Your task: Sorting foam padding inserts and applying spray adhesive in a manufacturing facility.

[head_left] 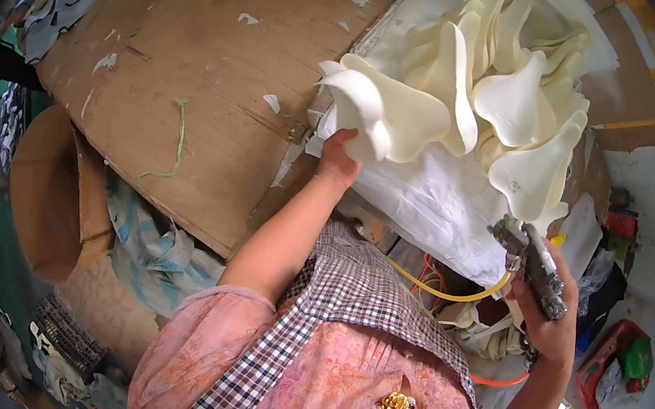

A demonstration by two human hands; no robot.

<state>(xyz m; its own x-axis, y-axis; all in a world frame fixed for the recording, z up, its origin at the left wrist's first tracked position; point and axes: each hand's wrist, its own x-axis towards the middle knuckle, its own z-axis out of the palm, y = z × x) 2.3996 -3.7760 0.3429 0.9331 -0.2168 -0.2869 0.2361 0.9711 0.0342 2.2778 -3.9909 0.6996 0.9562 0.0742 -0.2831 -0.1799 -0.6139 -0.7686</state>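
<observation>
The curved moulded pieces [458, 97] are cream-white. The metal spray gun [538, 269] is silver-grey with dark stains; the flexible hose [457, 298] is yellow. The cloth apron [359, 280] bears a dark-and-white check; the fabric blouse [327, 388], a mottled orange print on pink. The cardboard sheet [207, 45] is brown.

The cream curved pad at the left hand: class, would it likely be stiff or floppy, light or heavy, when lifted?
The cream curved pad probably holds its shape rather than flopping, as it stays arched where the left hand grips its lower edge. It is likely light, since it looks thin-walled.
</observation>
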